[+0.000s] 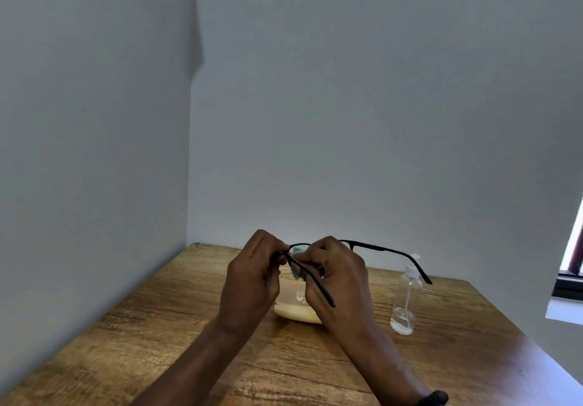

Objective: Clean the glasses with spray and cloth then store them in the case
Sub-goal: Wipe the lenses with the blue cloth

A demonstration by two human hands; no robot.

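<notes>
Glasses: thin black-framed glasses with open temple arms (pixel 375 248) are held up above the wooden table, in front of the person, both arms unfolded; one arm juts toward the camera, the other reaches out to the right.
Cloth: a small pale blue-grey cleaning cloth (pixel 296 262) is bunched at the left lens, between the fingertips of both hands.
Left hand: left hand (pixel 252 276) pinches the left end of the frame by the hinge.
Right hand: right hand (pixel 337 279) presses the cloth against the lens with thumb and fingers closed on it.
Case: a cream, rounded glasses case (pixel 295 309) lies on the table directly below the hands, partly hidden by them.
Spray: a clear plastic spray bottle with a white nozzle (pixel 405 301) stands upright to the right of the case, apart from it.
Table: brown wood-grain tabletop (pixel 157 342) set into a corner of pale grey walls (pixel 347 106).
</notes>
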